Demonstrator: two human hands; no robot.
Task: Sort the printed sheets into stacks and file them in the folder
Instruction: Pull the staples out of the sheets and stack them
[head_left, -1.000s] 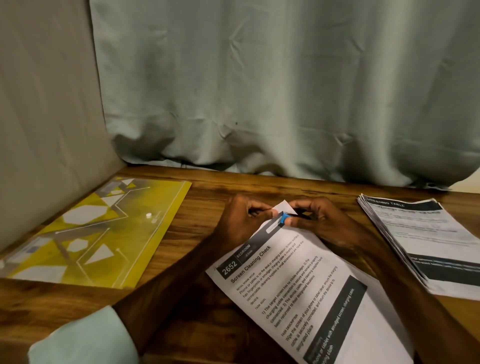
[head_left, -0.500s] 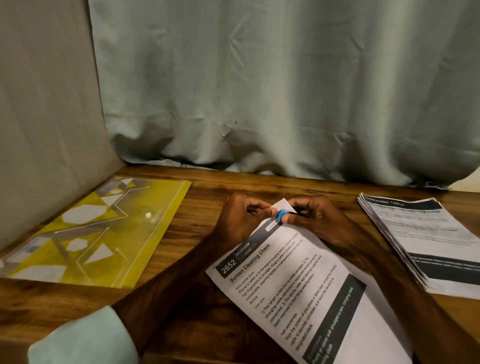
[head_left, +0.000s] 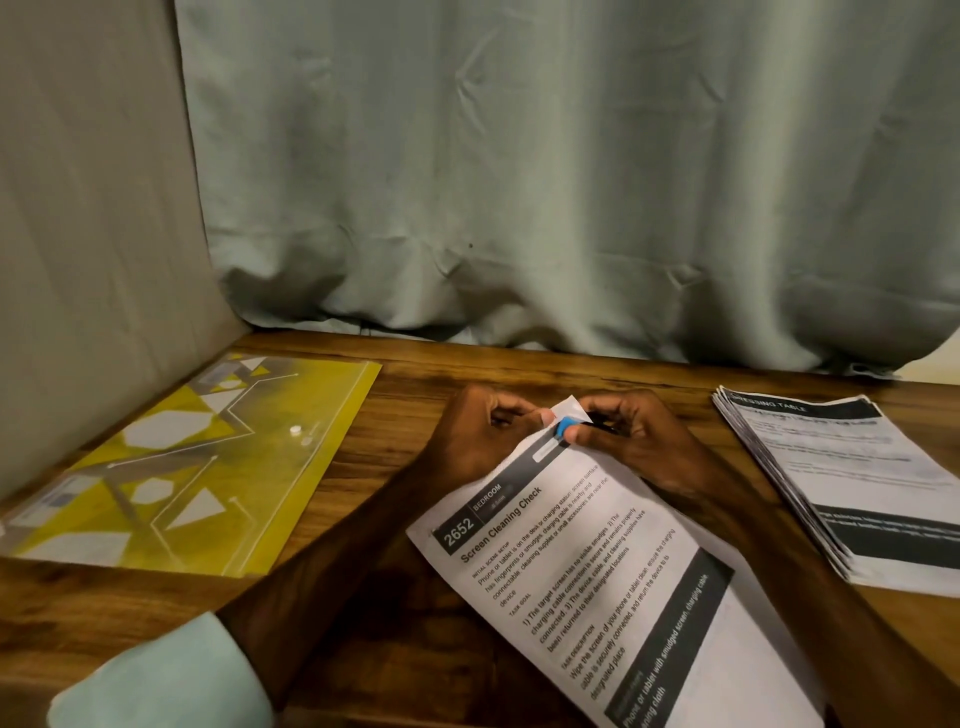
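A stack of printed sheets, its top page headed "2652 Screen Cleaning Check", lies slanted on the wooden table in front of me. My left hand pinches the stack's far corner. My right hand pinches a small blue clip at that same corner. A second stack of printed sheets lies to the right. The yellow patterned folder with a snap button lies flat and closed at the left.
A grey-green curtain hangs behind the table, and a beige panel stands along the left side next to the folder. Bare wooden table shows between the folder and the sheets.
The far corner of the stack has lifted a little and the blue clip has shifted slightly at it. Both hands stay at the corner.
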